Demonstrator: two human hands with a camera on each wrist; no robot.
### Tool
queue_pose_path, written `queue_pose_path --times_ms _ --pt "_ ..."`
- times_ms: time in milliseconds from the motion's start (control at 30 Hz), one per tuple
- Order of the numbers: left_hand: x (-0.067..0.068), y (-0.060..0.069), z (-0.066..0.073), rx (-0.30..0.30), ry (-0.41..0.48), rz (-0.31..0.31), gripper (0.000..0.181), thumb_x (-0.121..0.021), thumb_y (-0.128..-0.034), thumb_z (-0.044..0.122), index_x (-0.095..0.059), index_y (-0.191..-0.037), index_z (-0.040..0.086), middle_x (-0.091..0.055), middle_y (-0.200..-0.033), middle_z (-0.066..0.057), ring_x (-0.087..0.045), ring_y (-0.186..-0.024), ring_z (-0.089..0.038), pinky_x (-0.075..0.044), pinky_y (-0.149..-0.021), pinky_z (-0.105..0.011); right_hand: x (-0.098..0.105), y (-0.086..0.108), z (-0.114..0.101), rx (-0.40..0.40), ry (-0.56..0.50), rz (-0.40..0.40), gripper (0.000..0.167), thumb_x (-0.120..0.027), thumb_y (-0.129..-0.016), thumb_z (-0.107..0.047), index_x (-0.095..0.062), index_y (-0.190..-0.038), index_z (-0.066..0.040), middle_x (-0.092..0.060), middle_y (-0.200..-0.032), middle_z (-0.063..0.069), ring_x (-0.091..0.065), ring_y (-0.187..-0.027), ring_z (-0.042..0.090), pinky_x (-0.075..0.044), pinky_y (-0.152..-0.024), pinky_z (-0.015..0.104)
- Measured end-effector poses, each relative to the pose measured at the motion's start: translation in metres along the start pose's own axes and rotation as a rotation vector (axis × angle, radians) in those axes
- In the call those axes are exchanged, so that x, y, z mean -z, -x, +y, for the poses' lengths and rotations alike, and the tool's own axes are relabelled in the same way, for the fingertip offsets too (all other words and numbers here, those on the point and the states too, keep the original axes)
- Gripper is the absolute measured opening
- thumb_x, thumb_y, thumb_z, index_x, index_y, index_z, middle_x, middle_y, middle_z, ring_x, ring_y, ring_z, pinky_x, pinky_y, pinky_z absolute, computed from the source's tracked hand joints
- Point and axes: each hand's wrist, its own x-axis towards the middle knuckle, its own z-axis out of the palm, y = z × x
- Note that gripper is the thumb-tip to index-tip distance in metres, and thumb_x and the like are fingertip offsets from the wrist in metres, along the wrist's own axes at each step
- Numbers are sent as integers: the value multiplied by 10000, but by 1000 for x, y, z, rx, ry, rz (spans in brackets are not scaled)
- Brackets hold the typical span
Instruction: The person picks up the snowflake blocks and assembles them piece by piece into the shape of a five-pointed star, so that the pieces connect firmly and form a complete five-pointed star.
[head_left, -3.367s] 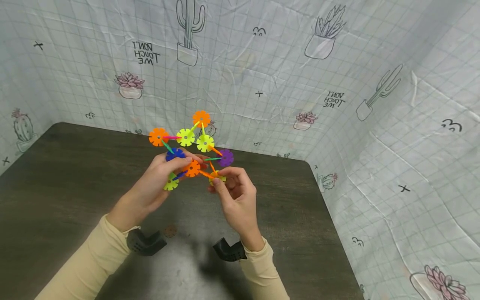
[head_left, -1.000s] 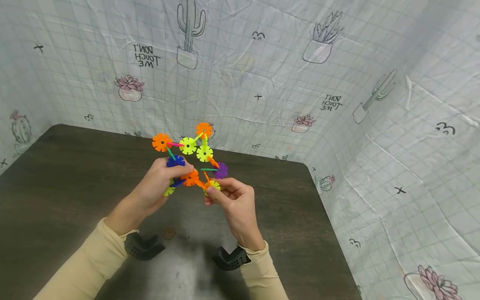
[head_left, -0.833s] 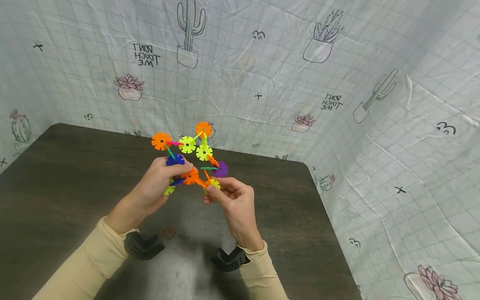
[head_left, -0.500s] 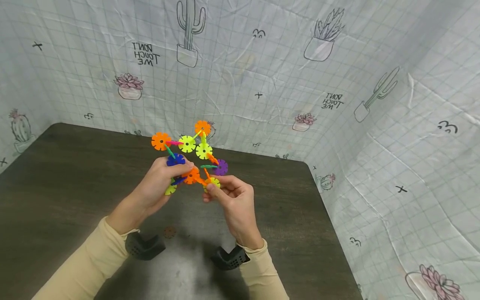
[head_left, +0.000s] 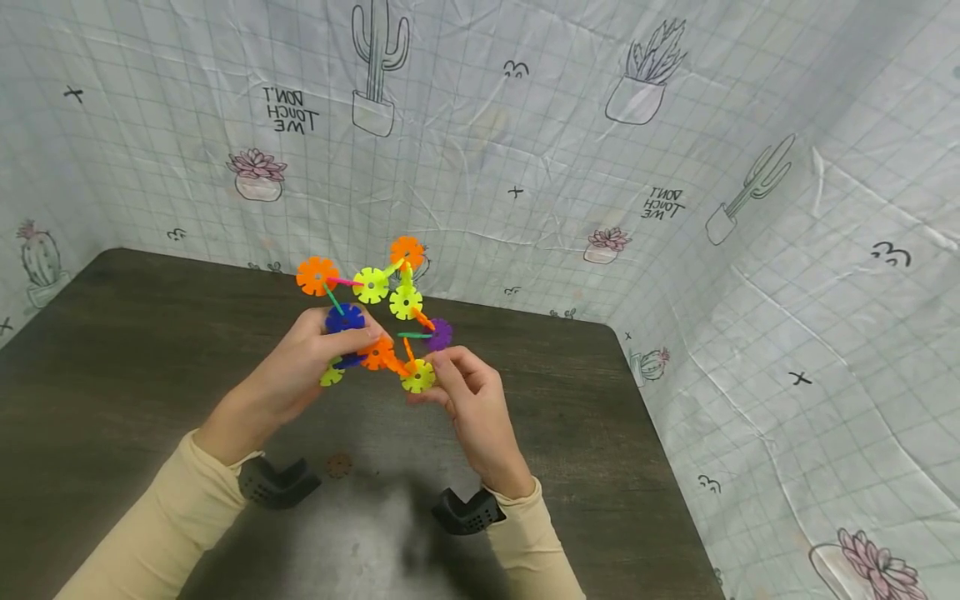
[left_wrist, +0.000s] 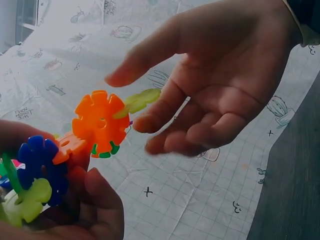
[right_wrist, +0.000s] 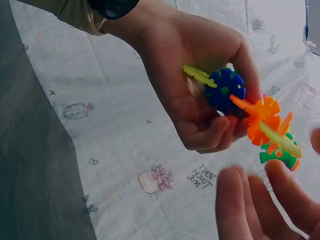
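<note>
A chain of interlocking notched plastic discs, bent into a rough loop, is up off the table in the head view. My left hand point(head_left: 288, 367) grips it, the thumb over an orange disc point(head_left: 377, 355) and a blue disc point(head_left: 345, 318) beside the knuckles. At the near right corner of the loop sits a yellow disc point(head_left: 417, 377). Around it stand the spread thumb and fingers of my right hand point(head_left: 478, 404); both wrist views show them apart from the disc's edge point(left_wrist: 145, 100). A purple disc point(head_left: 439, 335) lies just beyond the right fingertips. My left palm hides part of the chain.
A loose brown disc point(head_left: 340, 465) lies on the dark table point(head_left: 585, 467) below my hands. Patterned cloth point(head_left: 480, 125) hangs behind the table and along its right side. Black camera mounts point(head_left: 279, 483) jut inward from both wrists.
My right thumb and fingers have let go of the yellow disc, which now shows almost whole. The left hand, with the chain, has shifted slightly left.
</note>
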Motion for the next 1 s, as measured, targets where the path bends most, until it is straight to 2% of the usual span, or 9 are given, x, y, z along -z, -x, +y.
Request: queue_pose_path --times_ms 167,267,333,467,600,700,833,933,1000 --pt "0 1 -1 -5 -11 -32 144 -578 -1006 160 -676 -931 85 -519 -769 51 -491 -808 -182 -419 -758 -324 -7 -7 3 60 -107 94 298 -596 -1038 -280 -644 -804 -102 -619 -919 6 -648 -920 139 -555 -887 245" --pt "0 1 -2 -23 -24 -56 140 -582 -1001 146 -664 -924 62 -475 -728 43 -476 -750 -176 -416 -709 -305 -9 -10 5 103 -171 111 335 -636 -1013 -210 -595 -705 -87 -627 -925 14 -666 -972 165 -551 -970 280" --pt "0 1 -2 -37 -30 -70 138 -581 -998 130 -655 -914 51 -456 -707 43 -461 -722 -174 -407 -688 -300 -9 -10 6 120 -201 109 349 -644 -1000 -156 -550 -673 -80 -610 -904 22 -654 -934 173 -560 -948 276" --pt "2 2 -3 -56 -70 -114 99 -590 -969 91 -646 -928 20 -545 -738 33 -542 -758 -200 -469 -713 -308 -6 -11 7 135 -239 95 266 -654 -979 -92 -515 -753 -70 -585 -887 30 -633 -880 169 -576 -908 271" --pt "5 2 -3 -71 -73 -196 114 -588 -959 36 -604 -988 -73 -624 -875 -49 -664 -871 -277 -601 -817 -390 -3 -11 10 138 -249 107 144 -672 -970 -87 -528 -969 -84 -632 -925 31 -675 -890 170 -589 -896 289" --pt "6 2 -3 -48 -51 -232 132 -577 -971 20 -553 -1011 -104 -585 -946 -116 -697 -906 -321 -621 -817 -471 -1 -11 12 147 -248 125 211 -681 -968 -92 -542 -1123 -56 -678 -968 36 -703 -894 174 -595 -883 292" --pt "6 2 -2 -7 -55 -222 139 -570 -985 26 -509 -1035 -89 -508 -1022 -164 -695 -904 -336 -627 -769 -475 0 -11 13 159 -231 152 254 -677 -974 -93 -607 -1207 -18 -690 -994 47 -712 -901 173 -594 -894 292" --pt "7 2 -2 8 -72 -200 193 -582 -995 38 -489 -1104 -91 -490 -1098 -188 -696 -895 -354 -628 -784 -449 -1 -11 13 157 -217 179 217 -661 -983 -79 -672 -1199 -64 -686 -1001 45 -714 -910 173 -592 -909 300" --pt "9 3 -1 15 -101 -174 256 -601 -997 70 -486 -1172 -79 -510 -1156 -190 -720 -864 -353 -616 -836 -390 -3 -10 13 155 -220 199 202 -651 -988 -67 -697 -1182 -97 -684 -994 43 -715 -903 174 -595 -909 310"
